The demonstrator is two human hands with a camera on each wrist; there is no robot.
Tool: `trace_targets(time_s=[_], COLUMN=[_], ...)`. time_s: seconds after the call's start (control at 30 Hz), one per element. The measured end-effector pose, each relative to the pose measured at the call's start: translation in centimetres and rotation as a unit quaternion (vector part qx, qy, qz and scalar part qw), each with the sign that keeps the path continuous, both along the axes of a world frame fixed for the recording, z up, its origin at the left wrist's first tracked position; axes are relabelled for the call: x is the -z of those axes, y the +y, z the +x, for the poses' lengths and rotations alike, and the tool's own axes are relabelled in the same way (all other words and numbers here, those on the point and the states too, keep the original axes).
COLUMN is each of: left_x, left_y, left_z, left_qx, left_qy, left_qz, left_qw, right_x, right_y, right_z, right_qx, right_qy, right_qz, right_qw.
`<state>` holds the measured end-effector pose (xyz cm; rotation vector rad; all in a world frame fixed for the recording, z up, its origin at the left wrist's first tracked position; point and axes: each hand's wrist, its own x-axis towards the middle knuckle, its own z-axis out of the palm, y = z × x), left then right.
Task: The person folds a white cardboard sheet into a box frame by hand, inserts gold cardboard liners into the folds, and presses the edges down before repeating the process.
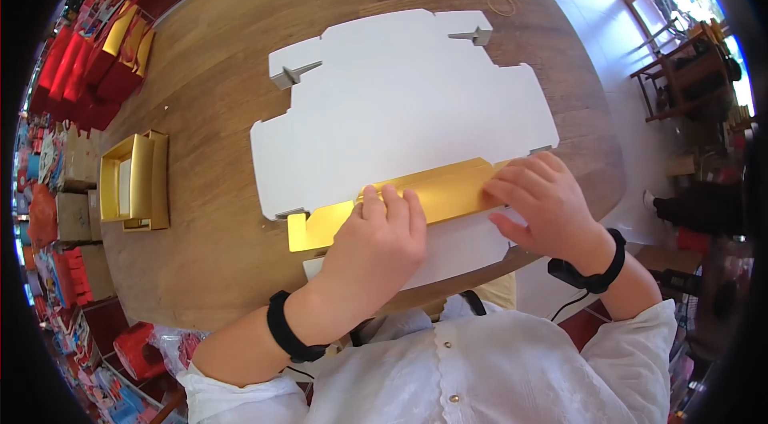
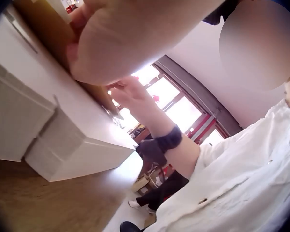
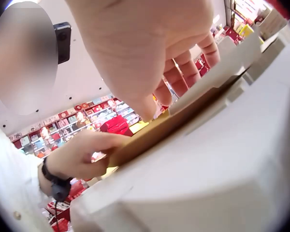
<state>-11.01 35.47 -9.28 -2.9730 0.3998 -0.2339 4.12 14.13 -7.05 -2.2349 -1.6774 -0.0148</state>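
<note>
A large white die-cut cardboard sheet (image 1: 400, 96) lies on the wooden table, and a gold panel (image 1: 448, 190) is folded up across its near part. The left hand (image 1: 372, 244) grips the panel left of its middle; the right wrist view shows this hand's (image 3: 82, 154) finger and thumb on either side of the gold panel (image 3: 150, 137). At the panel's right end is the right hand (image 1: 552, 204), fingers loosely bent over it and thumb apart. In the left wrist view, white cardboard layers (image 2: 77, 145) show stacked under the panel.
A gold open-framed box (image 1: 134, 180) stands at the table's left. Red and gold bags (image 1: 96, 64) are beyond the left edge. A rubber band (image 1: 502, 4) lies near the far right edge. A wooden chair (image 1: 688, 72) stands on the floor to the right.
</note>
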Motion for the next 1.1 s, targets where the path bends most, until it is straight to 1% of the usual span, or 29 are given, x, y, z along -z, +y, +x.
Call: trace_targets(time_s=[0.1, 0.23, 0.33, 0.37, 0.43, 0.47, 0.5, 0.53, 0.57, 0.6, 0.63, 0.67, 0.7, 0.73, 0.77, 0.8, 0.83, 0.87, 0.93, 0.97, 1.03, 1.07, 1.1], left_x=[-0.2, 0.0, -0.2, -0.2, -0.3, -0.8, -1.5, -2.1, -2.4, -2.6, -2.9, -3.1, -3.3, -3.2, -2.7, -1.8, -1.4, -1.2, -1.3, -0.9, 0.2, -0.7, -1.9], left_y=[0.2, 0.3, 0.4, 0.4, 0.7, 0.8, 1.1, 1.4, 2.0, 2.8, 3.5, 4.3, 5.0, 5.6, 5.8, 5.9, 5.9, 6.1, 6.2, 6.2, 6.4, 6.5, 6.5], left_z=[0.0, 0.0, 0.1, 0.1, 0.4, 0.6, 0.9, 1.4, 2.2, 3.2, 4.2, 5.1, 5.9, 6.4, 6.6, 6.8, 6.8, 6.9, 7.0, 6.8, 6.1, 5.8, 5.3], left_qx=[0.017, 0.031, 0.035, 0.034, 0.024, 0.021, -0.008, -0.038, -0.045, -0.063, -0.081, -0.088, -0.106, -0.124, -0.131, -0.146, -0.160, -0.165, -0.154, -0.157, -0.037, -0.041, -0.027], left_qy=[0.004, -0.002, -0.012, -0.013, -0.032, -0.032, 0.036, 0.102, 0.099, 0.149, 0.197, 0.192, 0.206, 0.219, 0.214, 0.176, 0.140, 0.138, 0.174, 0.164, 0.133, 0.114, 0.068], left_qz=[0.007, 0.017, 0.012, 0.014, -0.023, -0.019, -0.074, -0.130, -0.128, -0.161, -0.195, -0.195, -0.210, -0.226, -0.227, -0.210, -0.193, -0.195, -0.208, -0.208, -0.364, -0.365, -0.354], left_qw=[1.000, 0.999, 0.999, 0.999, 0.999, 0.999, 0.997, 0.986, 0.986, 0.974, 0.957, 0.958, 0.950, 0.941, 0.941, 0.951, 0.958, 0.957, 0.950, 0.951, 0.921, 0.923, 0.932], right_x=[2.2, 2.6, 2.6, 2.6, 2.4, 1.9, 1.4, 0.9, 0.4, -0.1, -0.7, -1.0, -1.2, -1.3, -1.0, -0.6, -0.2, 0.0, 0.0, -0.3, -0.4, -1.3, -1.0], right_y=[-0.6, -0.3, 0.1, 0.3, 0.8, 1.4, 1.9, 2.3, 2.8, 3.4, 4.1, 5.1, 6.0, 6.7, 6.9, 6.9, 6.8, 6.7, 6.5, 6.4, 5.8, 4.9, 3.8], right_z=[-0.4, -0.6, -0.6, -0.7, -0.7, -0.5, -0.1, 0.5, 1.4, 2.6, 4.1, 5.2, 6.2, 6.7, 6.8, 6.9, 6.9, 6.7, 5.9, 5.5, 3.1, 0.8, -1.1], right_qx=[-0.017, -0.009, -0.024, -0.019, -0.018, -0.019, -0.021, -0.025, -0.040, -0.055, -0.073, -0.081, -0.031, 0.020, 0.003, -0.003, 0.014, 0.033, 0.046, 0.060, 0.029, -0.020, -0.080], right_qy=[-0.106, -0.127, -0.138, -0.147, -0.154, -0.147, -0.139, -0.140, -0.091, -0.042, 0.011, 0.006, 0.075, 0.142, 0.058, 0.055, 0.033, 0.011, -0.002, -0.015, -0.099, -0.093, -0.020], right_qz=[0.075, 0.074, 0.068, 0.049, 0.033, -0.016, -0.065, -0.061, -0.077, -0.095, -0.141, -0.140, -0.200, -0.258, -0.209, -0.209, -0.183, -0.157, -0.154, -0.150, -0.050, 0.024, 0.095], right_qw=[0.991, 0.989, 0.988, 0.988, 0.987, 0.989, 0.988, 0.988, 0.992, 0.993, 0.987, 0.987, 0.976, 0.955, 0.976, 0.976, 0.982, 0.987, 0.987, 0.987, 0.993, 0.995, 0.992])
